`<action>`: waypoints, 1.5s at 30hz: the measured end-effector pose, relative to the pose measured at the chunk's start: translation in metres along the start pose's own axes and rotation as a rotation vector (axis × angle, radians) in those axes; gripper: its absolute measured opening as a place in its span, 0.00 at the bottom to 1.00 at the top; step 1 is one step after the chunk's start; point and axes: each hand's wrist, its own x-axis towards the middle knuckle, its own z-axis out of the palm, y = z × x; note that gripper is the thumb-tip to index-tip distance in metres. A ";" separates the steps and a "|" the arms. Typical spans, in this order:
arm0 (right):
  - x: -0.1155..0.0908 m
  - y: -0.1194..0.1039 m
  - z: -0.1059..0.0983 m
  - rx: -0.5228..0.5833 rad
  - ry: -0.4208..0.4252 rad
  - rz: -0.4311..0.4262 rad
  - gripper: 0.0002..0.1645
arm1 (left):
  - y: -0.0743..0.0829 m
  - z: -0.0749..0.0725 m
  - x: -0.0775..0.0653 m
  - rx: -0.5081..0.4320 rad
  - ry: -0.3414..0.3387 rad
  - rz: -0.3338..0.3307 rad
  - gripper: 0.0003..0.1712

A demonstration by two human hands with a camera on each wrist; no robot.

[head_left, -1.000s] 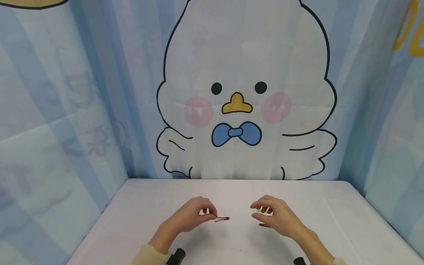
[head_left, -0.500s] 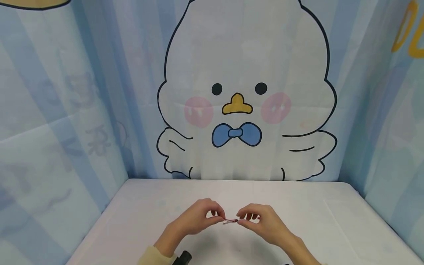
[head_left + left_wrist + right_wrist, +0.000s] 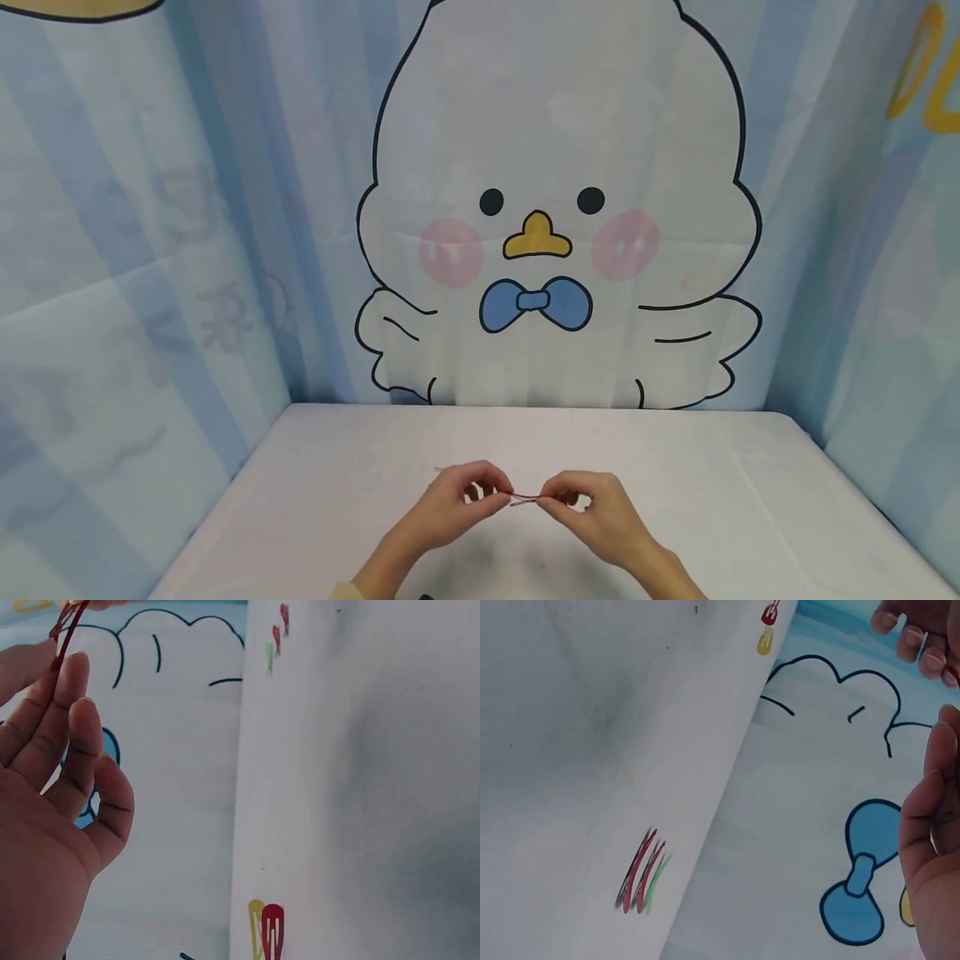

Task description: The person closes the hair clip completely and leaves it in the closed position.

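Note:
Thumb and fingertips of my left hand (image 3: 459, 507) pinch one end of a dark red snap hair clip (image 3: 525, 497). At its other end, the thumb and index finger of my right hand (image 3: 600, 517) pinch it too. The clip spans the small gap between both hands, above the table, its two layers spread apart toward the left. In the left wrist view the red hair clip (image 3: 69, 634) shows as two thin strips, and the other fingers of my left hand (image 3: 60, 795) curve loosely. In the right wrist view my right hand (image 3: 937, 847) hides most of the clip.
A white-covered table (image 3: 337, 450) bears more clips. On the left lie a yellow clip (image 3: 256, 911) and a red clip (image 3: 274, 922), overlapping. On the right are two red clips (image 3: 635, 871) and a green clip (image 3: 658, 885) side by side. A printed cloth backdrop (image 3: 555, 125) stands behind.
My right hand has come left from above the right-hand clips and taken the free end of the red hair clip. My left hand has moved slightly right, still holding it.

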 end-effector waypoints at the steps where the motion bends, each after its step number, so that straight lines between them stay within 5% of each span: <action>1: 0.000 0.000 0.000 0.004 0.007 -0.002 0.11 | -0.001 0.002 -0.001 -0.025 0.003 -0.003 0.05; 20: 0.001 -0.001 -0.001 0.044 0.029 0.014 0.11 | 0.000 0.014 0.004 -0.042 0.146 0.080 0.04; 36: 0.005 -0.002 0.009 -0.076 0.111 0.047 0.11 | -0.003 0.019 0.005 -0.003 0.265 0.061 0.06; 45: 0.005 -0.003 0.010 -0.107 0.147 0.058 0.10 | 0.000 0.019 0.008 -0.021 0.240 0.015 0.06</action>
